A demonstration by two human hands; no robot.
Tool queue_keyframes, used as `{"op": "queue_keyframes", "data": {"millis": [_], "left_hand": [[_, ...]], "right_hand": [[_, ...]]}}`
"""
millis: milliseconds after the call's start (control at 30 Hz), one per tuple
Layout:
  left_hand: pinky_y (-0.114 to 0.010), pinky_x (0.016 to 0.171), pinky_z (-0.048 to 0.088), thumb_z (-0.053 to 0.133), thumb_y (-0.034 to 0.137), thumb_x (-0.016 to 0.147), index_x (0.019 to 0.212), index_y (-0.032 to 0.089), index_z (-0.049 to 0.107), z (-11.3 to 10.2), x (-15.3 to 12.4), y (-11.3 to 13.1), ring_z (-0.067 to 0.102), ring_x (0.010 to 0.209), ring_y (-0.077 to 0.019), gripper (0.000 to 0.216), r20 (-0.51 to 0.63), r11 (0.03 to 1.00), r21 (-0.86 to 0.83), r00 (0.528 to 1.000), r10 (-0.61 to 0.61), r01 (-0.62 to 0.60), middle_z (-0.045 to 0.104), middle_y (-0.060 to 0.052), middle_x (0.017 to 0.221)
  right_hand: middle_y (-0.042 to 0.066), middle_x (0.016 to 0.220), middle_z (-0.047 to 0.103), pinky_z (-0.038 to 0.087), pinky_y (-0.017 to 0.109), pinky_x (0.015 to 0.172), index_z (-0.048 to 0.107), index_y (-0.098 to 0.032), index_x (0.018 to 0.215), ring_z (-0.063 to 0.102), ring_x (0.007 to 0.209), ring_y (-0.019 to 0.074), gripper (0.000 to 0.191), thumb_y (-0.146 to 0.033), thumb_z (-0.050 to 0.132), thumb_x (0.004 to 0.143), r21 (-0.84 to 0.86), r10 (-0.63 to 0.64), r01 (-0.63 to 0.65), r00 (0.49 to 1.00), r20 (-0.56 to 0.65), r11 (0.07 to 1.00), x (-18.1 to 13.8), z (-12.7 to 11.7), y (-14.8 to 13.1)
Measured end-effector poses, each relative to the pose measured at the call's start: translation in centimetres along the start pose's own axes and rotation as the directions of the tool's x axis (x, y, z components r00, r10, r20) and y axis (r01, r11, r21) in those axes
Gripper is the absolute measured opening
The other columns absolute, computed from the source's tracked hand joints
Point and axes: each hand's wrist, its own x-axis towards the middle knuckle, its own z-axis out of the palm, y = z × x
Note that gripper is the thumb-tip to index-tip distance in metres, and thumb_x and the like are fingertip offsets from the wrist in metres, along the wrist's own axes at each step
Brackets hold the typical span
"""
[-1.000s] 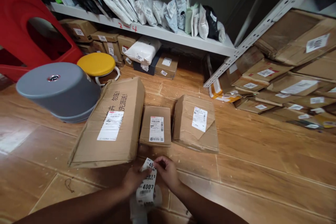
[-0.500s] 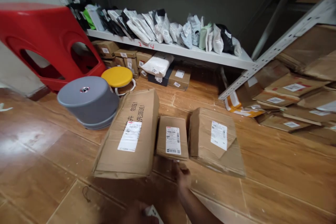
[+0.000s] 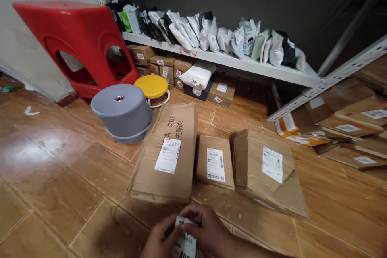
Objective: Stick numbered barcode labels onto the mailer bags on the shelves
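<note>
At the bottom edge my left hand (image 3: 159, 241) and my right hand (image 3: 208, 231) both pinch a strip of white printed labels (image 3: 185, 242), partly cut off by the frame. Just beyond them three cardboard parcels lie side by side on the wooden floor: a long flat box (image 3: 169, 151) on the left, a small box (image 3: 214, 162) in the middle and a crumpled box (image 3: 266, 167) on the right. Each one carries a white shipping label on top.
A grey round stool (image 3: 122, 111), a small yellow stool (image 3: 151, 86) and a red plastic stool (image 3: 77, 38) stand at the left. A low white shelf (image 3: 242, 63) holds several mailer bags, with boxes underneath. More cardboard parcels (image 3: 350, 129) are stacked at the right.
The view has swung left and down. My right hand, which had reached toward the small box, is back on the label strip together with my left hand.
</note>
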Motion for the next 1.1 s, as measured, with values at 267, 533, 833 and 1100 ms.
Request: {"op": "queue_keyframes", "data": {"millis": [267,533,833,1100], "left_hand": [[-0.02,0.048,0.037,0.07,0.058,0.057,0.067,0.014,0.068,0.5,-0.6,1.4,0.045,0.048,-0.0087,0.045,-0.283,0.947,-0.322,0.952,-0.119,0.023,0.059,0.001,0.054],[-0.022,0.054,0.041,0.072,0.051,0.057,0.077,0.014,0.069,0.6,-0.9,2.1,0.053,0.057,-0.0126,0.043,-0.24,0.964,-0.266,0.968,-0.069,0.003,0.066,-0.002,0.065],[-0.02,0.046,0.031,0.06,0.065,0.061,0.052,0.018,0.041,-0.9,-0.2,0.4,0.035,0.047,-0.0078,0.051,-0.371,0.997,-0.069,0.928,0.012,-0.04,0.041,0.007,0.047],[-0.022,0.06,0.043,0.074,0.034,0.053,0.061,0.018,0.065,-11.6,-2.1,-1.5,0.058,0.066,-0.0182,0.021,0.005,0.924,0.381,1.0,-0.028,0.024,0.065,0.003,0.063]], "right_hand": [[0.0,0.058,0.061,0.041,0.029,0.056,0.062,-0.019,0.061,0.054,0.057,0.0153,0.015,-0.032,0.07,0.06,0.02,0.005,0.0,0.973,-0.233,1.0,0.0,-0.2,-1.8],[0.003,0.064,0.066,0.044,0.031,0.062,0.067,-0.018,0.066,0.058,0.063,0.0179,0.018,-0.033,0.071,0.055,0.067,0.016,0.003,0.957,-0.29,0.998,-0.5,0.4,-1.6],[0.002,0.06,0.064,0.043,0.029,0.06,0.065,-0.018,0.06,0.057,0.06,0.0185,0.012,-0.029,0.067,0.056,-0.001,-0.003,0.002,0.928,-0.372,1.0,-0.3,2.8,0.3],[0.014,0.066,0.07,0.049,0.041,0.068,0.062,-0.019,0.062,0.064,0.066,0.029,0.032,-0.051,0.061,0.059,0.064,0.036,0.008,0.761,-0.647,0.998,5.2,8.6,6.6]]}}
